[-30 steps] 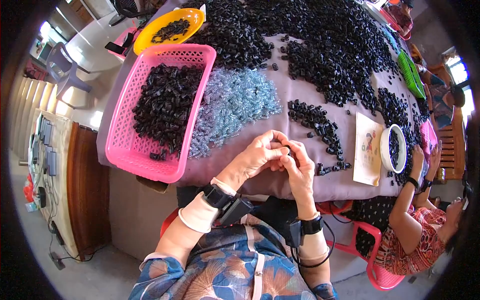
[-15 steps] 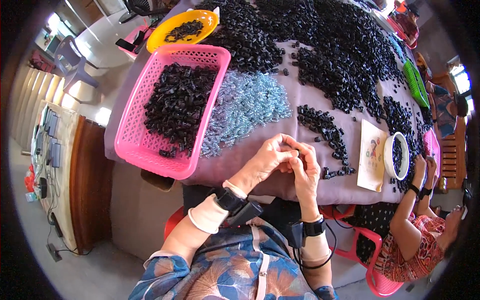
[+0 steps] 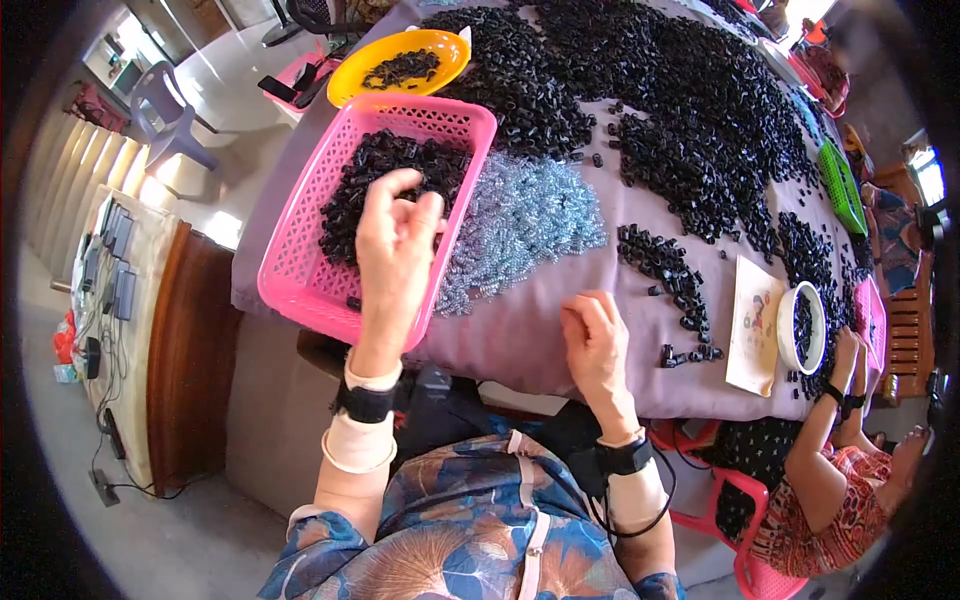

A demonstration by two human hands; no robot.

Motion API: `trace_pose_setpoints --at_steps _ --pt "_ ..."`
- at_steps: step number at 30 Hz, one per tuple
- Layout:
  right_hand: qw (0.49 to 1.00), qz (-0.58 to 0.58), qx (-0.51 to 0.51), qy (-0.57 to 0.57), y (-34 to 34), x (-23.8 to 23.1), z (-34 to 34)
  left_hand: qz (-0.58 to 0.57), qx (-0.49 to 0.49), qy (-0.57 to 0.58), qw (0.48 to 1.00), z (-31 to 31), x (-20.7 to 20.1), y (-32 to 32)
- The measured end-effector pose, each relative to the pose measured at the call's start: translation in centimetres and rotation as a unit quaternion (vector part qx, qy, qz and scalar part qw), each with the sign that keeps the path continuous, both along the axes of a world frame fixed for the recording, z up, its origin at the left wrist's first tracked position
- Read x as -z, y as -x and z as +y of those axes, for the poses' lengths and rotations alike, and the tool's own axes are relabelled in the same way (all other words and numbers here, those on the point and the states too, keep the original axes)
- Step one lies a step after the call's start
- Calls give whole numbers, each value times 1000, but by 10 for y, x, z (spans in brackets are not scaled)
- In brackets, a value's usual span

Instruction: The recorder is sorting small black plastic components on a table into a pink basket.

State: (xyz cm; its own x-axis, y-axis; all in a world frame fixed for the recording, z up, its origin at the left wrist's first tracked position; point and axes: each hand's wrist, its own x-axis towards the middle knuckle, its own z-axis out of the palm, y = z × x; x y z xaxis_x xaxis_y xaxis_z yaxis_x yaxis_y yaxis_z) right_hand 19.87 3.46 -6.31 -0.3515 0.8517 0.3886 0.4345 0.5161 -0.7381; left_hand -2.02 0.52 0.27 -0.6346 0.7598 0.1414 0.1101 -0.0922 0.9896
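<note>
My left hand hangs over the pink basket, its fingers apart and no piece visible in them. Beneath it lies a heap of small black plastic pieces inside the basket. Above the cloth near the table's front edge is my right hand, fingers bent in toward the thumb; whatever they may hold is hidden. A spread of small clear bluish springs or coil-like pieces lies between the basket and my right hand. Loose black pieces trail across the cloth beyond my right hand.
A yellow plate with small dark bits stands behind the basket. A large black heap covers the far table. To the right are a printed booklet, a white bowl and a green basket. Another person sits at right.
My hands were together, fingering a small piece. The left has since moved left and away over the pink basket and opened; the right stays near the front edge, slightly lower.
</note>
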Motion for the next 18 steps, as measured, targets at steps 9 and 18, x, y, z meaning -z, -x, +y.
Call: trace_pose_setpoints --at_steps 9,18 --pt "993 -83 -74 -30 46 9 19 129 137 28 982 -12 21 -30" --pt "985 -151 -79 -31 42 10 23 114 181 68 974 -7 23 -48"
